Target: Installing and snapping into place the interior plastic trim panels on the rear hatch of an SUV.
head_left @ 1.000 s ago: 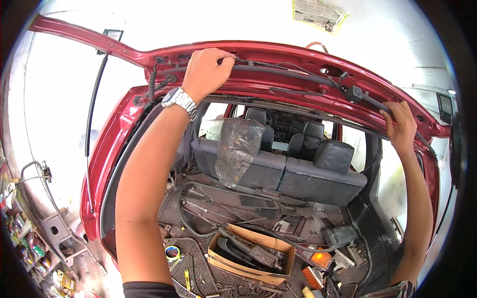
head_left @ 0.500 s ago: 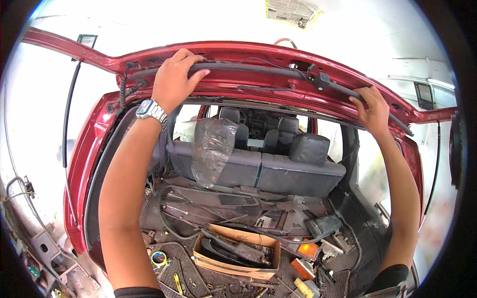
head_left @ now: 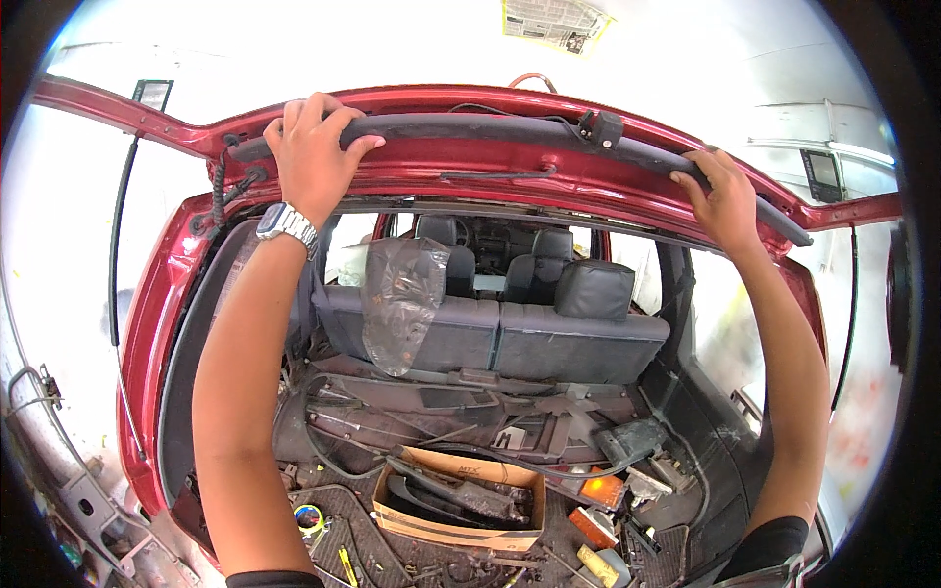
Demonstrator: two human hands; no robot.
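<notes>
Overhead is the red tailgate, raised open, with a long dark grey bar lying across its inner face. My left hand, a silver watch at the wrist, grips the bar near its left end, fingers curled over the top and thumb in front. My right hand grips it toward the right end. A small black housing sits on the bar between my hands, with a thin cable running behind it. Corrugated cable sleeves hang at the tailgate's left hinge.
Below are the rear seat, clear plastic sheeting draped over it, a cardboard box of black parts, lamp units, a yellow cutter and tape rolls. Gas struts flank the opening; metal parts stand at lower left.
The view has shifted, putting everything farther left in the picture. Both hands have shifted the bar slightly up against the tailgate, so it now covers more of the wiring and holes behind it.
</notes>
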